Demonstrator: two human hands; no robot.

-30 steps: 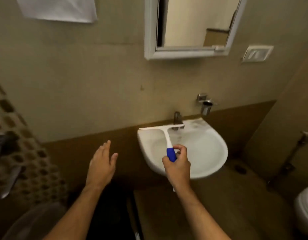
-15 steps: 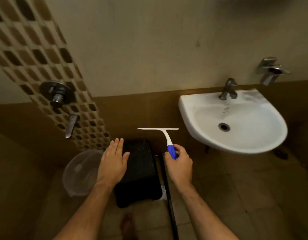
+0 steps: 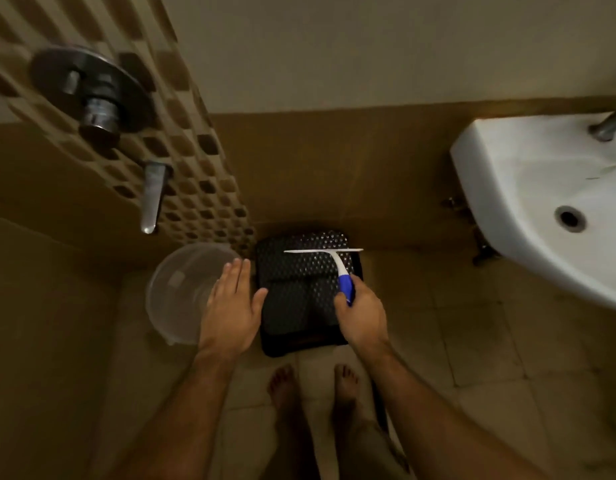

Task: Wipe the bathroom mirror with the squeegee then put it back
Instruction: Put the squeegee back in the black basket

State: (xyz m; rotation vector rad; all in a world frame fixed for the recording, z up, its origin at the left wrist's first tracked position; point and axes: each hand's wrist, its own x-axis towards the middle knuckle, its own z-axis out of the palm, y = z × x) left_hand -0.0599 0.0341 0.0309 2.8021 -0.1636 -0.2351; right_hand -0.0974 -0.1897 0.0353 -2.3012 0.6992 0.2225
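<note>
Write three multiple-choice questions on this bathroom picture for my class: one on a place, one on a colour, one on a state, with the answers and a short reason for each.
1. Where is the clear round plastic bucket?
A. left of the black perforated stool
B. inside the white sink
C. right of the black perforated stool

2. What colour is the grip of the white-bladed squeegee?
A. red
B. blue
C. green

3. What is the left hand doing?
A. gripping the tap
B. holding a cloth
C. held flat, holding nothing

Answers:
1 A: it stands on the floor left of the black perforated stool.
2 B: the blue grip shows above the right hand holding it.
3 C: its fingers are straight and empty.
</note>
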